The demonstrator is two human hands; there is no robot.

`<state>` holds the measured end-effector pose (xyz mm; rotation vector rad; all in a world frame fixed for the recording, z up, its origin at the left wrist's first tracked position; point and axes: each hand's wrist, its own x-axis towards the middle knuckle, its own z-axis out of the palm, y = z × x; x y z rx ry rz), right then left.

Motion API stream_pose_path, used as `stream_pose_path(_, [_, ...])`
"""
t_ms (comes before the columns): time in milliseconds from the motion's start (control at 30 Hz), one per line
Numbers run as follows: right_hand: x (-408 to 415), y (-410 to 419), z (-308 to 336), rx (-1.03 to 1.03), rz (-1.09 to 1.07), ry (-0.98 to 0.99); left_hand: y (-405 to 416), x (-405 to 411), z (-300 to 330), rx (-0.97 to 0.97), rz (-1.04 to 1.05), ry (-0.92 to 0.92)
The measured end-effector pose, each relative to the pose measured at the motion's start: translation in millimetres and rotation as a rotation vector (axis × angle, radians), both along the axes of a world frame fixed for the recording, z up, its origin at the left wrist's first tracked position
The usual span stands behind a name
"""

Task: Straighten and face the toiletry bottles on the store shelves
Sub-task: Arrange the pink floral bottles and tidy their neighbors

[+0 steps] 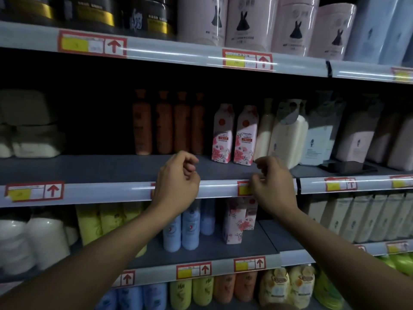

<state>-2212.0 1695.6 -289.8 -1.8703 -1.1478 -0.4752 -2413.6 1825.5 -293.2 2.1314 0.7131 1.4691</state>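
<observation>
Two pink floral bottles (234, 135) stand upright side by side near the front of the middle shelf (100, 168). Several orange bottles (167, 124) stand in a row further back to their left. Cream pump bottles (288, 135) lean just right of the floral pair. My left hand (176, 182) hovers at the shelf's front edge, fingers loosely curled, holding nothing. My right hand (270, 186) hovers below the floral bottles, fingers loosely curled and empty, and covers part of a price tag.
A dark flat phone-like object (348, 167) lies on the middle shelf at right. Pale blue bottles (183, 229) and a floral carton (237, 222) stand on the shelf below. Pink and black tubs fill the top shelf. White packs sit at far left.
</observation>
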Motion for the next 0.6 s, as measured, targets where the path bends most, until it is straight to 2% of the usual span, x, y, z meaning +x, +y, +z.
stream_pose_path(167, [15, 35, 10, -0.015, -0.022, 0.070, 29, 40, 17, 0.004, -0.039, 0.098])
stream_pose_path(367, [29, 76, 24, -0.083, -0.072, 0.141, 60, 96, 38, -0.139, 0.005, 0.298])
stream_pose_path(600, [40, 103, 28, -0.080, -0.176, 0.172, 81, 141, 43, -0.290, 0.017, 0.299])
